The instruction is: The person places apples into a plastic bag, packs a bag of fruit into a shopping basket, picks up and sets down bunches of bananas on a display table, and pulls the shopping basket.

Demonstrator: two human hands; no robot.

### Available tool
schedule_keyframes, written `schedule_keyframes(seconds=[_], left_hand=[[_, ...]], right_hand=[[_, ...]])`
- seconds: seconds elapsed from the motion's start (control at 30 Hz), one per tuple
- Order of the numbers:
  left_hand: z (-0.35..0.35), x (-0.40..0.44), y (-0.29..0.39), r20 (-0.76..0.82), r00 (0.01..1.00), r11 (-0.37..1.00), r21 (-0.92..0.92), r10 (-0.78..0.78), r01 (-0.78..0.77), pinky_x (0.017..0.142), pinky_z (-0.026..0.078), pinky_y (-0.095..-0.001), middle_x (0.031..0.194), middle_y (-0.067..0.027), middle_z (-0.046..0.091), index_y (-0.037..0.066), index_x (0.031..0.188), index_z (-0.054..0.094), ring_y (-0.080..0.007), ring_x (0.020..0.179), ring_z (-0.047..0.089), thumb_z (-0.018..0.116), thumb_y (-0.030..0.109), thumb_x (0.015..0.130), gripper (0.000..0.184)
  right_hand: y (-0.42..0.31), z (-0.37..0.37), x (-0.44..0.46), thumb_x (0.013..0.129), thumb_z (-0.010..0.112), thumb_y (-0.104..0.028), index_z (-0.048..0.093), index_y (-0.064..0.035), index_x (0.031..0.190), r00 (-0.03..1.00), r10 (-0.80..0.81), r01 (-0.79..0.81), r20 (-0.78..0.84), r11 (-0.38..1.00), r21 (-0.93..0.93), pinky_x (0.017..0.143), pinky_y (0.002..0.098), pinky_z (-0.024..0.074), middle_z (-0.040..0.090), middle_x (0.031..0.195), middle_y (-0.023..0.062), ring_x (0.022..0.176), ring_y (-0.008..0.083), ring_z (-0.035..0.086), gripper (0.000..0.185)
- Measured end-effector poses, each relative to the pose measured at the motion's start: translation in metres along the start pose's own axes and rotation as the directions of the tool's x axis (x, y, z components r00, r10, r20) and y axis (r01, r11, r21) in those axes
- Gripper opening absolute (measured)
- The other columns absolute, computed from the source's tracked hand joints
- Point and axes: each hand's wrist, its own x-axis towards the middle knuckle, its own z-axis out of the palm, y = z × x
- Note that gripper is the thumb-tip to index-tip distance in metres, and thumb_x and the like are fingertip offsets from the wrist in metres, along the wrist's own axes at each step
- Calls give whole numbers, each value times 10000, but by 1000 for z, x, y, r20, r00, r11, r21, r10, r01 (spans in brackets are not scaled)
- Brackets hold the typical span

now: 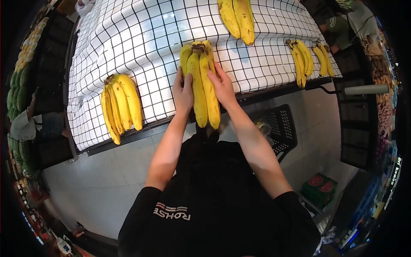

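Observation:
A bunch of ripe yellow bananas (198, 85) is between my two hands at the table's front edge, its dark stem end pointing away from me and its tips toward my body. My left hand (183, 95) presses on the bunch's left side, thumb on top. On the right side, my right hand (222, 87) grips it the same way. The fingers underneath are partly hidden. To the left lies another banana bunch (121, 105) on the checked tablecloth (158, 81), apart from my hands.
A banana bunch (238, 19) lies at the far middle; smaller bunches, one of them nearer (301, 62) and one at the corner (323, 58), lie right. A black crate (280, 128) stands below the edge. People (25, 126) stand at the left and right sides, near produce shelves.

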Motion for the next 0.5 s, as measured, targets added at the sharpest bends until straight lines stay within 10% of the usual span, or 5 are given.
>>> schedule_keyframes(seconds=[0.5], left_hand=[[-13,-47,12,10,996,892,446,84,-80,804,485,-305,1024,-207,665,-36,1344,465,-215,903,647,499,232,970,462]], right_hand=[[6,-4,1,932,613,-243,308,92,1420,1000,-5,5,15,1000,-5,950,270,438,516,1340,176,1174,185,537,666]])
